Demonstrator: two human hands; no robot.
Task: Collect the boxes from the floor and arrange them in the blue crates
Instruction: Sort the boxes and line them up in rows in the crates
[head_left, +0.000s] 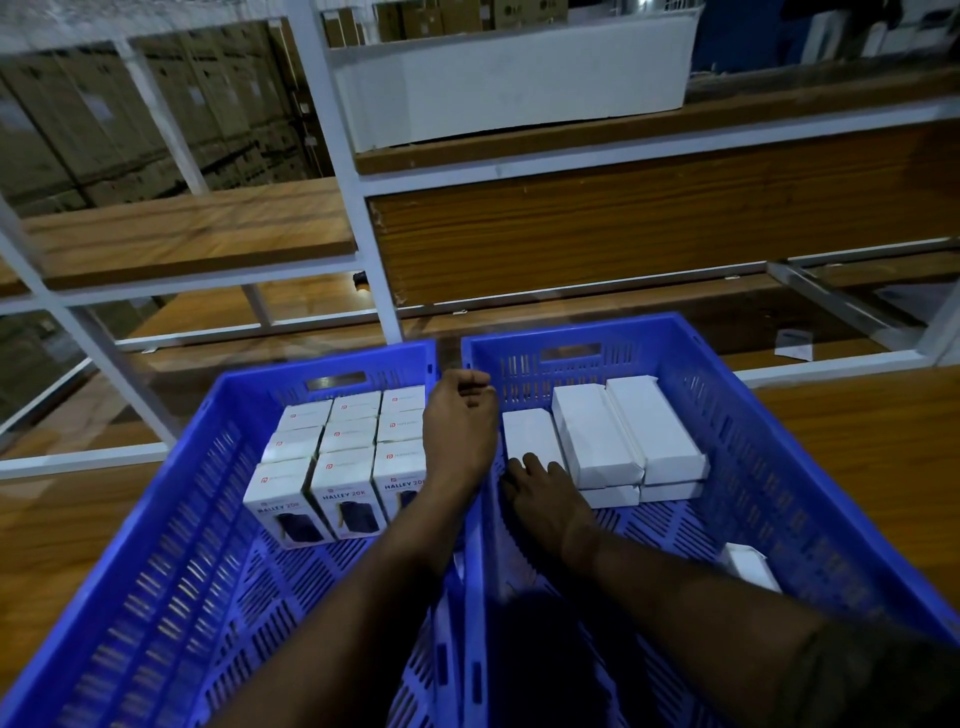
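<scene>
Two blue crates stand side by side on a wooden surface. The left crate holds several upright white boxes printed HALLEY 20K, packed in rows at its far end. In the right crate, plain white boxes lie flat in a stack at the far end. My right hand rests inside this crate, its fingers touching the near end of the leftmost white box. My left hand hovers over the rims where the crates meet, fingers curled, holding nothing that I can see.
One loose white box lies by the right crate's right wall. White metal racking with wooden shelves rises just behind the crates. A long white carton sits on an upper shelf. Brown cartons are stacked far left.
</scene>
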